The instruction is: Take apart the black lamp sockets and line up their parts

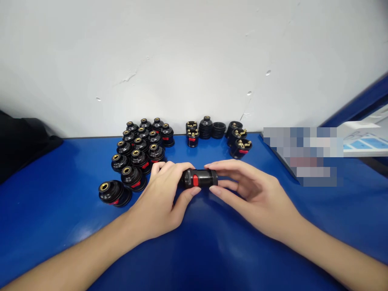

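A black lamp socket [203,178] with a red switch piece lies sideways between my hands, above the blue table. My left hand [166,190] is closed round its left, domed end, thumb along the lower side. At the other end, the fingertips and thumb of my right hand [254,190] pinch the black ring [214,178]. To the left of my left hand stand several similar black sockets [140,159] in rows, with brass threaded tops and red switches. The nearest socket [114,193] sits a little apart from that group.
Behind my hands stand open socket bodies with brass contacts [192,138], a domed cap [205,127] and a black ring [218,130]. More open bodies [240,148] are at the right. A pixelated object [303,155] and dark cloth [24,141] flank the table, before a white wall [194,60].
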### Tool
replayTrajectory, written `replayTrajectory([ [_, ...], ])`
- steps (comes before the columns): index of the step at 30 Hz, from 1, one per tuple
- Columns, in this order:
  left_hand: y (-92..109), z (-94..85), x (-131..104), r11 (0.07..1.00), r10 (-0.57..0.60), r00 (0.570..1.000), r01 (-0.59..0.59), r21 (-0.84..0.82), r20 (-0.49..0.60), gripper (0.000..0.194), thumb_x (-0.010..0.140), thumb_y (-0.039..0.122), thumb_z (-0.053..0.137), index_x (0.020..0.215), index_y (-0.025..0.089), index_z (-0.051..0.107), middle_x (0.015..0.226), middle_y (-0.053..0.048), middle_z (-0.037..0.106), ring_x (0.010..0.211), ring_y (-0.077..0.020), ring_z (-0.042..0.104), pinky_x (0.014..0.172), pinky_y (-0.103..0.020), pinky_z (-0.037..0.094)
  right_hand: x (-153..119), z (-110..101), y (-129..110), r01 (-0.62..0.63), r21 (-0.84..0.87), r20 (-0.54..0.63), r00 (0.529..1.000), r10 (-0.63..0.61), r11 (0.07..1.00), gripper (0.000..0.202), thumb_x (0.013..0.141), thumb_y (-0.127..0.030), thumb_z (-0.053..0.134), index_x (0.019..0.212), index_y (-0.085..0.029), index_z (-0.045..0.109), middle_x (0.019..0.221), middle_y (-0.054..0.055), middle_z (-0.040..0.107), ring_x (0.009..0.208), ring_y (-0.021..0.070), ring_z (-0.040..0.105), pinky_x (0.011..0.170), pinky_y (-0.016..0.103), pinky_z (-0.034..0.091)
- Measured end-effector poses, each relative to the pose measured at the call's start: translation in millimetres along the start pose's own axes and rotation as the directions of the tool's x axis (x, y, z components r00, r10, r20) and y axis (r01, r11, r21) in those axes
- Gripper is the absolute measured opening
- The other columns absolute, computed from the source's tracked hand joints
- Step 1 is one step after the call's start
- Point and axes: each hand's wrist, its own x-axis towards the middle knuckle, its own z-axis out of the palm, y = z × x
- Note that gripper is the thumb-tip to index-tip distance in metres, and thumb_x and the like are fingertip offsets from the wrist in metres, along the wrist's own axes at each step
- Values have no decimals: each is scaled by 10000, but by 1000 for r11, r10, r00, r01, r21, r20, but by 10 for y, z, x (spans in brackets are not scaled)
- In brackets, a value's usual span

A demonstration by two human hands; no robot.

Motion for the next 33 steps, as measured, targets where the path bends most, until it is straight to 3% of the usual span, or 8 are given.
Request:
replayTrajectory([
  [3, -3, 3, -2, 1000, -10, 1000, 10, -8, 2, 228, 1090, 285, 551, 1311, 237, 522, 1150, -56, 683, 991, -248, 586, 958, -453, 398, -12, 14, 1, 50, 3, 15, 999, -50, 999, 307, 968, -210, 799, 1253, -300, 728, 1353, 39, 741, 1314, 213, 722, 1153, 380, 621],
  [5, -3, 4, -7, 1000, -5, 1000, 5, -10, 5, 236, 1092, 287, 547, 1321, 238, 516, 1146, -54, 680, 986, -246, 583, 956, -452, 398, -6, 12, 0, -13, -20, 19, 1000, 13, 1000, 385, 968, -258, 810, 1332, -301, 688, 1402, 58, 737, 1321, 228, 726, 1136, 384, 632],
  [10, 5, 2, -8, 1000, 2, 1000, -2, 7, 15, 216, 1089, 282, 543, 1300, 243, 518, 1142, -63, 695, 976, -252, 588, 954, -463, 402, 22, -11, -6, -146, -27, 15, 989, 146, 989, 276, 986, -395, 791, 1214, -255, 724, 1106, 79, 833, 973, 236, 841, 889, 372, 739],
  [15, 4, 2, -2, 1000, -11, 1000, 11, 4, 8, 221, 1089, 300, 549, 1301, 237, 533, 1140, -65, 700, 979, -255, 594, 946, -461, 409, -3, 8, -12, 47, -18, 7, 999, -47, 999, 228, 959, -268, 805, 1175, -272, 734, 1285, 74, 767, 1253, 257, 756, 1106, 454, 657],
  [18, 4, 4, -8, 1000, -3, 1000, 3, 7, 6, 226, 1090, 300, 552, 1304, 232, 531, 1122, -59, 694, 973, -253, 593, 933, -449, 410, -9, 18, -13, 11, -51, 26, 1000, -10, 999, 372, 945, -283, 824, 1292, -288, 689, 1379, 86, 742, 1322, 274, 724, 1153, 485, 621],
  [24, 7, 1, -5, 1000, 9, 1000, -9, 1, 8, 226, 1090, 283, 554, 1309, 242, 517, 1138, -51, 685, 976, -247, 580, 940, -443, 402, 0, -9, 4, -110, -66, -1, 994, 111, 992, 248, 999, -372, 774, 1219, -269, 725, 1106, 65, 814, 987, 214, 821, 928, 367, 725],
  [29, -3, 9, -7, 1000, -4, 1000, 4, 0, 10, 220, 1091, 280, 558, 1305, 242, 522, 1143, -49, 680, 980, -243, 575, 940, -440, 398, -4, 2, 8, 89, -35, 20, 996, -88, 995, 266, 964, -210, 794, 1214, -283, 740, 1295, 52, 747, 1261, 223, 737, 1137, 405, 635],
  [33, 1, 12, -16, 1000, 8, 1000, -8, 10, -2, 241, 1092, 274, 560, 1325, 240, 508, 1147, -49, 671, 984, -240, 570, 945, -434, 400, 6, 1, 8, -37, -95, 19, 999, 39, 995, 389, 971, -304, 806, 1341, -281, 686, 1348, 73, 759, 1245, 234, 759, 1117, 400, 647],
])
